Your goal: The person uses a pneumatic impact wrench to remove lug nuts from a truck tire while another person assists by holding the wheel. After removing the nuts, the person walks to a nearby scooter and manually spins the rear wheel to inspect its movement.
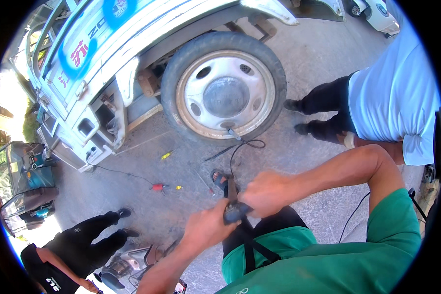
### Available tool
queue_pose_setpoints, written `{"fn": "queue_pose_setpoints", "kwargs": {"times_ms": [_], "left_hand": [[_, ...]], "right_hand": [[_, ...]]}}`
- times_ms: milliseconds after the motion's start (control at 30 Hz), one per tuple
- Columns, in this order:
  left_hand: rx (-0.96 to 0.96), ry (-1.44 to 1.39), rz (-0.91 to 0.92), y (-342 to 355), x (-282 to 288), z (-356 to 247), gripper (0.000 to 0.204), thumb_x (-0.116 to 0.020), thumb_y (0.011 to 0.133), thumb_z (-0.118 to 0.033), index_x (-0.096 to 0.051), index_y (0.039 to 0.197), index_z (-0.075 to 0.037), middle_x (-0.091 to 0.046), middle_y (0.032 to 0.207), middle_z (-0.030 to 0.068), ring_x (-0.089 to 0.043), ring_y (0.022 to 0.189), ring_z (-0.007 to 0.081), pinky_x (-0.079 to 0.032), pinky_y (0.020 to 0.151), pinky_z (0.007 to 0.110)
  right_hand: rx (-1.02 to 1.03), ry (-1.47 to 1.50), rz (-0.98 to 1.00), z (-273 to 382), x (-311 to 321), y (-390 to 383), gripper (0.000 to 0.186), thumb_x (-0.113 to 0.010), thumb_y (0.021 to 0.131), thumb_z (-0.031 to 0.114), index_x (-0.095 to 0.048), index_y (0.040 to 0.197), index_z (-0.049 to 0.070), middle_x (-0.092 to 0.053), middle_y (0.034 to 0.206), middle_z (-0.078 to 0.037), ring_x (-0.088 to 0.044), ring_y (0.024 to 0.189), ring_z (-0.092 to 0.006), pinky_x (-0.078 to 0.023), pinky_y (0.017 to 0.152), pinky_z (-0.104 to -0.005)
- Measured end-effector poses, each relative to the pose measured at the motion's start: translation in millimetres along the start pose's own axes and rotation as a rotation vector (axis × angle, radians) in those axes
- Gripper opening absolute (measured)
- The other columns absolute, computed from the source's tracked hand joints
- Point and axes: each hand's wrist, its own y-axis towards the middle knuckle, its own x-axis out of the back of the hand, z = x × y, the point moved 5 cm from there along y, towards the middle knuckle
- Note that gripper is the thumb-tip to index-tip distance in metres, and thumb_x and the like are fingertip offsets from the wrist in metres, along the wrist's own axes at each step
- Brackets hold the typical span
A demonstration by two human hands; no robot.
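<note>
Tool (233, 212) in Two-Handed Grip Near Truck Wheel (225, 95)

Both hands meet in front of the person's body, low in the view. The left hand (207, 224) is closed around the dark tool, thumb lying along its upper side. The right hand (265, 194), curled and blurred, is clamped on the tool's right side; exactly which part its fingers grip cannot be told. A narrow metal-looking piece points up from between them, toward the wheel.

A thin black hose (232, 159) drops from a stubby fitting (234, 134) at the wheel's lower rim, loops on the ground and runs down toward the hands; whether it joins the tool is hidden.

The wheel, silver with a dark tyre, stands beside a white truck (103, 55). On the concrete, left of the hands, lie a red object (158, 186) on a cord, two small yellow pieces (179, 187) and a thin rod with a red end (211, 191).

One person in a light blue shirt (394, 93) stands at the right; another in black clothes (81, 242) is at the lower left, next to a motorcycle (132, 259).
</note>
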Motion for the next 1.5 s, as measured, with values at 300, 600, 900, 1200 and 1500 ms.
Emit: {"fn": "queue_pose_setpoints", "kwargs": {"times_ms": [300,600,900,1200,1500], "left_hand": [[0.031,0.1,0.034,153.8,-201.8,138.3,0.052,-0.07,0.08,-0.043,-0.059,0.123,-0.016,-0.073,0.101,0.0176,-0.069,0.096,0.0386,-0.053,0.085,0.05],[0.045,-0.047,-0.036,-5.8,25.0,35.8,0.063,-0.078,0.078,-0.038,-0.057,0.129,-0.007,-0.071,0.101,0.021,-0.069,0.095,0.0376,-0.054,0.083,0.046],[0.04,0.059,-0.038,79.3,-121.9,43.8,0.046,-0.066,0.084,-0.04,-0.058,0.119,-0.011,-0.072,0.091,0.0216,-0.07,0.089,0.0403,-0.055,0.077,0.052],[-0.01,0.116,-0.044,153.9,-159.8,92.2,0.044,-0.07,0.081,-0.038,-0.061,0.113,-0.01,-0.072,0.098,0.0208,-0.069,0.093,0.0408,-0.054,0.083,0.051],[-0.15,0.084,-0.183,-61.8,95.0,-34.8,0.052,-0.075,0.078,-0.038,-0.062,0.12,-0.011,-0.072,0.087,0.0167,-0.07,0.083,0.0386,-0.055,0.076,0.048]], "right_hand": [[-0.205,0.145,-0.136,-99.0,-231.7,122.1,0.031,-0.067,0.075,0.027,-0.071,0.09,0.0,-0.071,0.079,-0.021,-0.072,0.077,-0.0373,-0.057,0.072,-0.0491],[-0.001,0.075,0.106,22.2,53.0,14.2,0.027,-0.065,0.082,0.025,-0.069,0.092,0.0,-0.07,0.079,-0.022,-0.071,0.073,-0.037,-0.057,0.065,-0.0471],[-0.077,-0.027,-0.032,-60.4,-128.7,45.9,0.025,-0.068,0.076,0.025,-0.071,0.088,0.003,-0.071,0.08,-0.02,-0.071,0.077,-0.0382,-0.056,0.069,-0.0483],[-0.22,0.033,-0.042,-127.6,-190.4,103.6,0.026,-0.067,0.073,0.024,-0.073,0.089,0.003,-0.072,0.085,-0.02,-0.071,0.082,-0.0377,-0.056,0.072,-0.047],[0.053,0.064,-0.106,52.7,92.4,-50.7,0.028,-0.066,0.08,0.025,-0.068,0.087,-0.002,-0.068,0.067,-0.019,-0.07,0.063,-0.034,-0.057,0.058,-0.0448]]}}
